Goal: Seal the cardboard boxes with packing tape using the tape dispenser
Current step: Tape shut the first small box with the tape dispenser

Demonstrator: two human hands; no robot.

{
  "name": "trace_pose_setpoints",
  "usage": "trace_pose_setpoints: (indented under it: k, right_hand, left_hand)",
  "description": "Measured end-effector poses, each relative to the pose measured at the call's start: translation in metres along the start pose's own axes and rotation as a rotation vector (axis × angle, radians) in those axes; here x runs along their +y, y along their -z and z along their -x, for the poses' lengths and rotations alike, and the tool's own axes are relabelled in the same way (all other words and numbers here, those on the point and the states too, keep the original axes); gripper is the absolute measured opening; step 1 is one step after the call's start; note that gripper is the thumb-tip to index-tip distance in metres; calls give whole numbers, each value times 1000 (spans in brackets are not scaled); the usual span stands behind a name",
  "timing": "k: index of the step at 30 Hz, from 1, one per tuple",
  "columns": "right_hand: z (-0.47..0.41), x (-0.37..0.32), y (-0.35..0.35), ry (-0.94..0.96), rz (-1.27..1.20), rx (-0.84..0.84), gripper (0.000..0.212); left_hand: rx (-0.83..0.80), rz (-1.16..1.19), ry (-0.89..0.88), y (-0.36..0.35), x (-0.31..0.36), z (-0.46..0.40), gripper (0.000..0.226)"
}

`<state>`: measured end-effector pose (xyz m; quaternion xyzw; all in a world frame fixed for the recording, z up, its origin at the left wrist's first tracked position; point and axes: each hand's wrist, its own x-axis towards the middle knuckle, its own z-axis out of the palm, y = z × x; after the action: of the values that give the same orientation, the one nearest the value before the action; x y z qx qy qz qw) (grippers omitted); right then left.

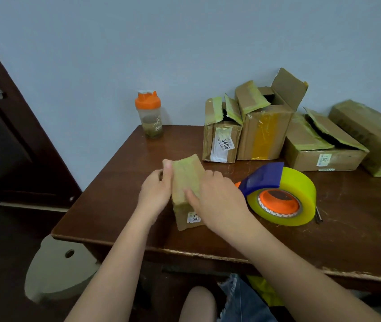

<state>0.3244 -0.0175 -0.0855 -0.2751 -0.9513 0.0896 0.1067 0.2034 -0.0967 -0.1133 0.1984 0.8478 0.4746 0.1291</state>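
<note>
1. The small box (186, 182) stands on the table (124, 173) near its front edge, between both hands. Its long axis runs away from the person, slightly to the left.
2. The left hand (155, 190) grips the left side of the box, with the thumb up at the far top corner.
3. The right hand (217, 198) lies on the right side, its fingers (190, 194) curled onto the top face and holding it.
4. The dispenser (280, 194) with the yellow tape roll lies on its side just to the right of the right hand, so I judge this hand is the nearer one to take it.
5. Behind, the other boxes (264, 131) wait by the wall, several with open flaps.
</note>
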Motion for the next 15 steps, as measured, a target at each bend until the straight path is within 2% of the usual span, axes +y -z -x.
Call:
trace_pose_setpoints:
  k: [3, 6, 9, 11, 13, 15]
  right_hand:
    - [-12, 7, 2, -28, -27, -28, 40]
    - [-15, 12, 7, -29, -45, -70, 28]
    - [-15, 17, 21, 63, 140, -74, 15]
    - [-12, 26, 40, 131, 259, -5, 20]
    - [-11, 43, 60, 119, 304, 8, 42]
    - [-8, 64, 78, 46, 330, -92, 66]
  left_hand:
    - [-203, 204, 9, -1, 1, 7, 37]
    - [-247, 240, -1, 2, 1, 9, 41]
    - [-224, 120, -55, 3, 10, 14, 46]
    - [-120, -63, -104, 5, 15, 18, 57]
    - [-22, -196, -192, 7, 19, 28, 64]
    - [-71, -248, -294, 7, 22, 39, 69]
